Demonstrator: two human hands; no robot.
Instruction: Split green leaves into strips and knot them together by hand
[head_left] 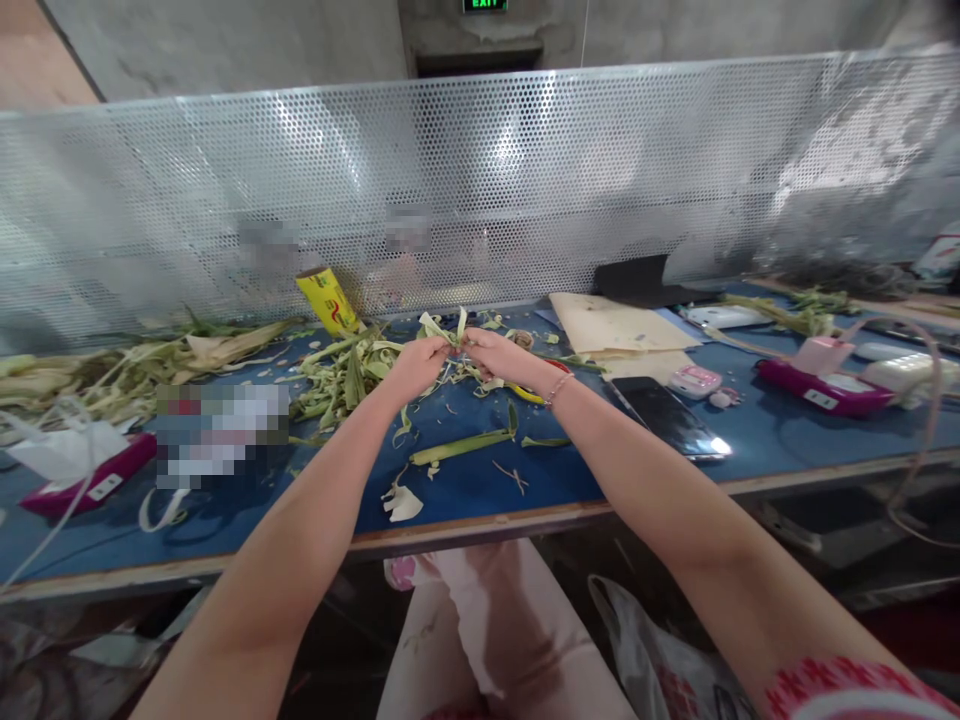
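Both my hands meet over the far middle of the blue table. My left hand [418,366] pinches a pale green leaf strip [442,328] whose ends stick up above the fingers. Close against it, my right hand [491,354] is closed on the same piece, with a bracelet at the wrist. A heap of curled green leaf strips [349,375] lies left of my left hand. Below the hands are a long green leaf piece [465,445] and a pale scrap [403,503]. Something yellow [527,395] with a red part lies beneath my right wrist.
A perforated metal screen [480,190] rises behind the table [480,492]. Leaves [217,355] and a yellow packet [328,300] are at left. A black phone or tablet [667,417], brown paper [622,330] and a magenta power strip [825,388] lie right. Another power strip [90,478] sits far left.
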